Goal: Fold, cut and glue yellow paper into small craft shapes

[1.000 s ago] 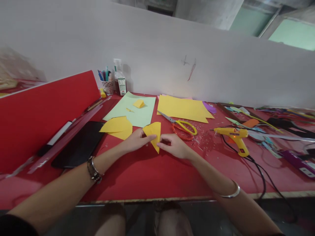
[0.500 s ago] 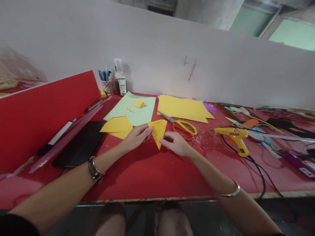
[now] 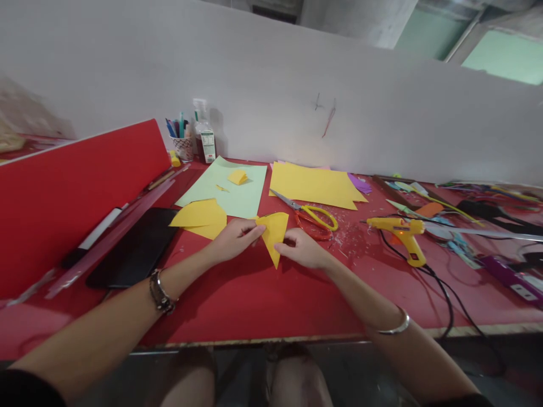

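A folded yellow paper wedge, pointed at its lower end, is held up between my two hands over the red table. My left hand pinches its left edge, thumb on the front face. On the opposite side, my right hand grips the lower right edge between thumb and fingers. Just behind my right hand lie scissors with one yellow and one red handle, blades pointing away to the left. Cut yellow paper pieces rest to the left of my left hand.
A pale green sheet carries a small folded yellow piece. Behind the scissors is a stack of yellow sheets. A yellow glue gun with a cable lies right. Left are a black tablet-like slab and a red board.
The paper wedge has moved slightly down toward me, and its face has turned a little. Both hands still hold it. The whole view has shifted slightly.
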A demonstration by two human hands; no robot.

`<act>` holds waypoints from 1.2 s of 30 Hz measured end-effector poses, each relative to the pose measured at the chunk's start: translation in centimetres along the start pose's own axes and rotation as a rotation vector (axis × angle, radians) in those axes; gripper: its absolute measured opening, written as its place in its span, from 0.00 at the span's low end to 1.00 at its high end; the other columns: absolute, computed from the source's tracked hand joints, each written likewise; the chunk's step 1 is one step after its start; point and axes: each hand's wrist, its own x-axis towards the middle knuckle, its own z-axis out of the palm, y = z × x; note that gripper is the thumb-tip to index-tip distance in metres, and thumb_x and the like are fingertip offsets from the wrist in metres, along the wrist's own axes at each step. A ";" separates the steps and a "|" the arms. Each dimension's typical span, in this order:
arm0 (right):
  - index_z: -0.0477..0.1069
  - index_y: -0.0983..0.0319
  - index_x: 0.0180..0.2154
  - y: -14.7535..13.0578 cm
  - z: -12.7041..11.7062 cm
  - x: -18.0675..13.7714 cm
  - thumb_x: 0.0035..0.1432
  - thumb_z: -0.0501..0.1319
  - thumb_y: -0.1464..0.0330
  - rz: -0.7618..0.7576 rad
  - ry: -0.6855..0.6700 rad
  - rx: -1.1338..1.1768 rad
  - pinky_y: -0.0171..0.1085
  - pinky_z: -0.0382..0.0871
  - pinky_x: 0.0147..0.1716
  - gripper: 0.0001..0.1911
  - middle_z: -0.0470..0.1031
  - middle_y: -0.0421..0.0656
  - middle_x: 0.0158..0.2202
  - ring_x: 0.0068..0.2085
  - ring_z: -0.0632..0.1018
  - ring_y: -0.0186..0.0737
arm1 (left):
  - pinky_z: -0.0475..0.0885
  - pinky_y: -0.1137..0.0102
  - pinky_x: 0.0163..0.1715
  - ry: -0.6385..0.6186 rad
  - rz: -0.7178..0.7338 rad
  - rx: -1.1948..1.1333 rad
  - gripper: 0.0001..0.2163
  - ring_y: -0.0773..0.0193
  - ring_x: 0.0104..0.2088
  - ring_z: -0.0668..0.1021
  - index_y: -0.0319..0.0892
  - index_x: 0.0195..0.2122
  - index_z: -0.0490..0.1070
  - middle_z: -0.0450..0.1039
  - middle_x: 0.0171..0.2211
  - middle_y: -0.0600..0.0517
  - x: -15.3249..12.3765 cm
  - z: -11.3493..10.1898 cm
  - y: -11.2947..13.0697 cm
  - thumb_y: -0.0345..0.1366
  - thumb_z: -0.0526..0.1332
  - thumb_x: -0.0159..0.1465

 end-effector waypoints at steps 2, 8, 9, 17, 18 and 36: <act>0.67 0.67 0.25 0.1 0.0 0.0 0.47 0.52 0.67 0.015 0.025 -0.021 0.33 0.63 0.27 0.10 0.70 0.41 0.25 0.27 0.69 0.34 | 0.56 0.77 0.18 -0.014 0.020 0.009 0.17 0.74 0.16 0.61 0.40 0.14 0.57 0.57 0.13 0.59 0.0 0.0 0.0 0.39 0.47 0.57; 0.68 0.67 0.33 0.3 0.0 0.0 0.47 0.53 0.66 -0.025 0.009 0.043 0.35 0.63 0.33 0.13 0.72 0.43 0.31 0.33 0.71 0.37 | 0.57 0.77 0.20 -0.053 0.054 0.028 0.17 0.73 0.17 0.63 0.40 0.14 0.58 0.59 0.13 0.58 0.0 0.1 0.0 0.39 0.47 0.57; 0.68 0.67 0.33 0.2 0.0 -0.1 0.47 0.53 0.66 -0.021 0.004 0.058 0.35 0.63 0.34 0.13 0.72 0.43 0.31 0.34 0.71 0.38 | 0.57 0.77 0.20 -0.057 0.056 0.027 0.17 0.73 0.17 0.63 0.40 0.14 0.58 0.59 0.13 0.58 0.0 0.1 0.0 0.39 0.47 0.58; 0.67 0.67 0.30 -0.1 -0.2 0.1 0.52 0.49 0.57 -0.018 0.105 0.120 0.33 0.62 0.30 0.19 0.69 0.41 0.27 0.30 0.69 0.34 | 0.58 0.78 0.19 -0.084 0.060 -0.048 0.16 0.74 0.17 0.62 0.40 0.14 0.58 0.58 0.13 0.58 -0.1 0.2 -0.1 0.39 0.47 0.58; 0.67 0.66 0.30 -0.2 -0.2 0.1 0.52 0.49 0.58 -0.041 0.111 0.117 0.32 0.61 0.29 0.18 0.68 0.41 0.26 0.29 0.68 0.33 | 0.58 0.78 0.18 -0.095 0.060 -0.057 0.16 0.74 0.17 0.62 0.40 0.15 0.58 0.58 0.14 0.58 -0.1 0.2 -0.1 0.38 0.47 0.58; 0.65 0.66 0.24 -0.4 0.0 -0.1 0.50 0.52 0.56 -0.015 0.029 0.135 0.30 0.54 0.21 0.18 0.59 0.36 0.19 0.21 0.58 0.27 | 0.58 0.78 0.17 -0.152 0.040 -0.176 0.18 0.74 0.15 0.61 0.40 0.12 0.56 0.57 0.12 0.58 -0.4 -0.2 0.0 0.42 0.47 0.56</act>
